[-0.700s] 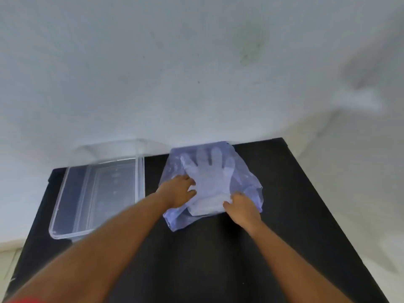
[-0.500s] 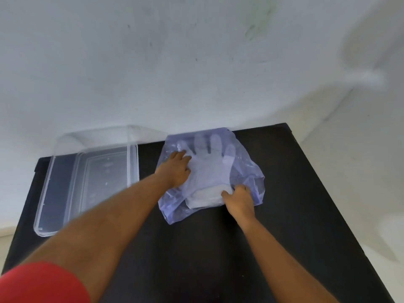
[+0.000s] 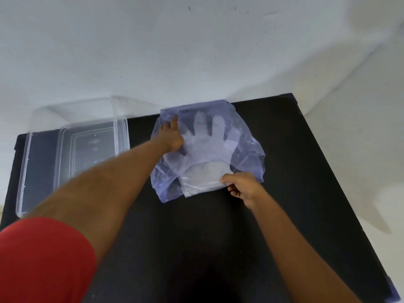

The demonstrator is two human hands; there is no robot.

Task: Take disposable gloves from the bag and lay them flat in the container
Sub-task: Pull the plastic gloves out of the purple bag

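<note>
Left hand point(image 3: 171, 136) is stretched forward, fingers flat on the translucent purple plastic bag point(image 3: 247, 149). Right hand point(image 3: 243, 186) is pinched on the cuff of the clear disposable gloves point(image 3: 205, 147), between both hands. Clear rectangular plastic container point(image 3: 72, 149) is seen left of the left arm.

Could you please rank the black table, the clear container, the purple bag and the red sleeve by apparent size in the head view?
1. black table
2. red sleeve, enlarged by nearness to the camera, and clear container: too alike to rank
3. purple bag
</note>
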